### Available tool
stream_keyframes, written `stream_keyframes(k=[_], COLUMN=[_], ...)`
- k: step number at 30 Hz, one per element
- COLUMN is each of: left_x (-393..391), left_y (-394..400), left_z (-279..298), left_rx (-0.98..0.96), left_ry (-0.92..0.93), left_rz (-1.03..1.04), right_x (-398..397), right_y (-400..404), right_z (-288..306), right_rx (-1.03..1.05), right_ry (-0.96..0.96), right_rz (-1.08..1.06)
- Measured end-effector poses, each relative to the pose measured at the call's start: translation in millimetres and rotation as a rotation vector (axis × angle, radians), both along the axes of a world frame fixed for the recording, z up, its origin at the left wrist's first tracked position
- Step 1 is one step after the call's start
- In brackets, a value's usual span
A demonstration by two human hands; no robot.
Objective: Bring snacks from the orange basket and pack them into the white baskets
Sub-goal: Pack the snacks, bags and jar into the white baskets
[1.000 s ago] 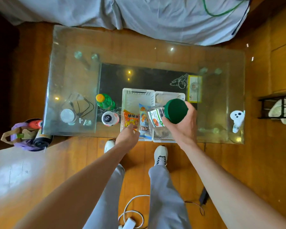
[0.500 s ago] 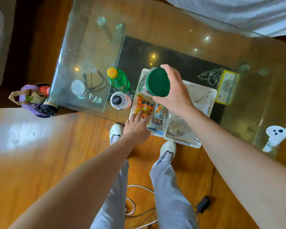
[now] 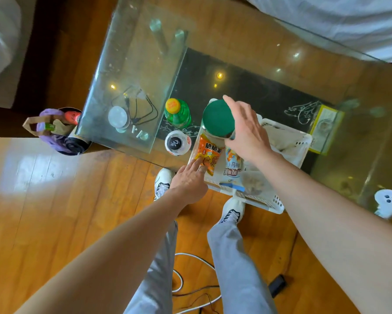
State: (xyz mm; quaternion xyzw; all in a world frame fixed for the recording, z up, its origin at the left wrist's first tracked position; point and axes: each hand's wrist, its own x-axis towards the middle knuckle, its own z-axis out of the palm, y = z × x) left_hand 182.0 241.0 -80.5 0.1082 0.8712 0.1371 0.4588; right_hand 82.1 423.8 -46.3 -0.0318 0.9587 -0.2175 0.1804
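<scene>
While your right hand sets the green-lidded jar into the far end of the left white basket, its fingers are spread and nearly straight along the jar's right side, so the grip looks loose or on the point of release; whether the jar's base is seated cannot be seen, as the lid hides it. Your left hand is at the near left corner of the same basket, with straight fingers pressing the orange snack packet and holding nothing.

Recommendations, as judgement:
- Keep the left fingers flat on the orange packet to hold it clear of the jar's footprint.
- Confirm the jar stands upright on the basket floor, not on a packet edge, before you take the right hand away; a tall jar on a soft packet is likely to tip.
- Draw the right hand off to the right and upward, so as not to drag the lid.
- Mind the blue-and-white packet just right of the orange one; it lies over the line between the two baskets, and may shift if nudged.

The right white basket touches the left one, and both overhang the near edge of the glass tabletop. Avoid pushing them nearer. A green bottle and a white-capped bottle stand just left of the baskets. The orange basket is not identifiable in this view.
</scene>
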Motion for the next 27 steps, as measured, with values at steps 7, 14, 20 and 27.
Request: stream_keyframes(k=[7,14,20,27], left_x=[1.3,3.2,6.5,12.7], left_y=[-3.3,16.1,44.7,46.5], left_z=[0.1,17.2,13.2,15.2], left_rx=[0.018,-0.013,0.034,0.028], left_ry=[-0.002,0.207,0.102,0.047], left_rz=[-0.037,-0.175,-0.265,-0.185], right_x=[-4.8,-9.1,6.7,37.4], right_y=[-17.8,-6.5,6.6,30.6], right_z=[-5.2,-3.1,4.1,49.7], right_rx=[0.049,-0.149,-0.198,-0.293], right_ry=[-0.016,0.001,-0.001,0.147], right_rz=[-0.027,-0.114,-0.225,-0.445])
